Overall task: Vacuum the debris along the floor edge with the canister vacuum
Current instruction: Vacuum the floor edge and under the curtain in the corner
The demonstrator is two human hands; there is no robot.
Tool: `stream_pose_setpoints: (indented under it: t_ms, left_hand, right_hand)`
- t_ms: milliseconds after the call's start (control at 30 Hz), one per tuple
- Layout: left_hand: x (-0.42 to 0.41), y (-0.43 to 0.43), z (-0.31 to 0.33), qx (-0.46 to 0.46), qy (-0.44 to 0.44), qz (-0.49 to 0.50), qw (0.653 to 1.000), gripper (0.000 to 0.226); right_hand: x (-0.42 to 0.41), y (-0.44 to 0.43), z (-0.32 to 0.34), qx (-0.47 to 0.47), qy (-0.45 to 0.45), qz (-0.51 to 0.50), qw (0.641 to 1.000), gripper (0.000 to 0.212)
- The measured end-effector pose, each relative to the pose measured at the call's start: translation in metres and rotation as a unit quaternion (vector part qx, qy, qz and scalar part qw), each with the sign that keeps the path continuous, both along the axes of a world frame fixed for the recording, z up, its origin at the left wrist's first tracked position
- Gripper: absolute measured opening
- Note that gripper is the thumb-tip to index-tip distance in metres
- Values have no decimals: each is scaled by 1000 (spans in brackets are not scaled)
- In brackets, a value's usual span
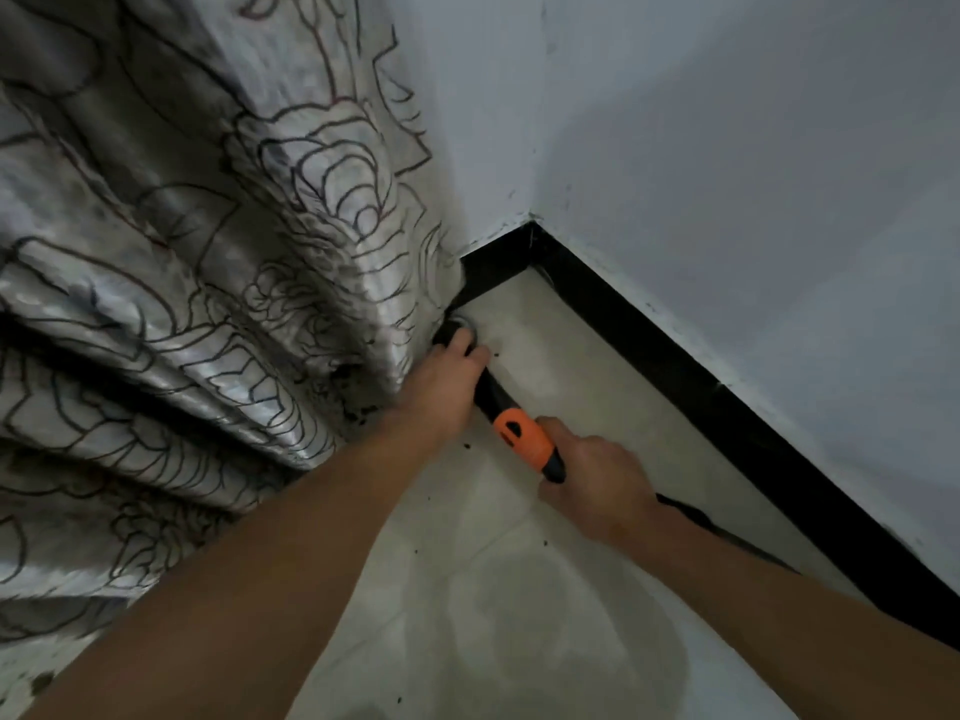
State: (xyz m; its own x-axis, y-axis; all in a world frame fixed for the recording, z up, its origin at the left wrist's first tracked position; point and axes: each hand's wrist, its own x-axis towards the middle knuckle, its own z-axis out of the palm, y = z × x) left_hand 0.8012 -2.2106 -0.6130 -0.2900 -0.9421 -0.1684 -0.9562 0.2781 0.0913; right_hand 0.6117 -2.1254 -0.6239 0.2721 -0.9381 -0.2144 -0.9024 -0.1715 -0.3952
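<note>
Two hands grip my black-and-orange vacuum wand [521, 440]: left hand [451, 379] against grey floral curtain [208, 252], right hand [597, 485] near black skirting board [675, 356].

2 white walls [727, 148] meet at 12 o'clock. A black baseboard [675, 356] edges the pale floor [519, 615]. A flowery curtain [182, 252] hangs at 9 o'clock.
</note>
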Motion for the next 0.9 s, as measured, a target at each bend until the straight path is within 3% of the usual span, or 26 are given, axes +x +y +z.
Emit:
stream_pose_setpoints:
  t_ms: [133,267,400,567,733,900]
  left_hand:
    - [11,19,-3,8,-2,2,1000,51]
    - [-30,-5,-11,41,57,-16,997,64]
    - [-70,-13,-7,47,43,-36,997,69]
    - [-43,36,7,-8,10,-37,999,46]
    - [8,86,8,20,-8,-8,1000,49]
    - [-19,87,8,34,-36,-15,999,52]
  right_hand:
    - [-1,9,-1,-6,4,17,1000,55]
    - [-27,-6,2,-17,17,-56,998,51]
    - [-46,-1,7,0,9,-110,994,51]
    - [-40,39,12,36,-23,-46,998,57]
    - [-5,75,6,59,-34,20,997,60]
    - [-22,81,7,40,-7,-16,999,58]
